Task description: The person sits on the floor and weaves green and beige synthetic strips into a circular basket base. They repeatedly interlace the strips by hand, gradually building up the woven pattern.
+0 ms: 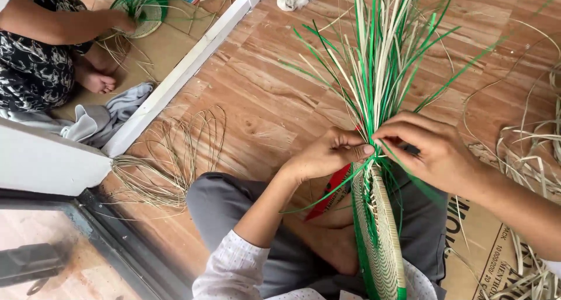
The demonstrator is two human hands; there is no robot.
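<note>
A half-woven round mat [378, 241] of green and pale straw stands on edge across my lap. Long loose green and cream strips [383, 48] fan out from its top edge. My left hand [327, 155] pinches the strips where they leave the weave, thumb and fingers closed on them. My right hand [435, 151] grips the same bundle from the other side, fingertips meeting the left hand's. A green strand [327, 192] curls down from under my left hand.
A bundle of thin looped fibres [169, 154] lies on the wooden floor at left. Dry straw [534, 159] is piled at right on cardboard [479, 247]. Another person [41, 42] sits beyond a white door frame [187, 66], holding a similar green weave [143, 10]. Grey cloth [99, 119] lies beside them.
</note>
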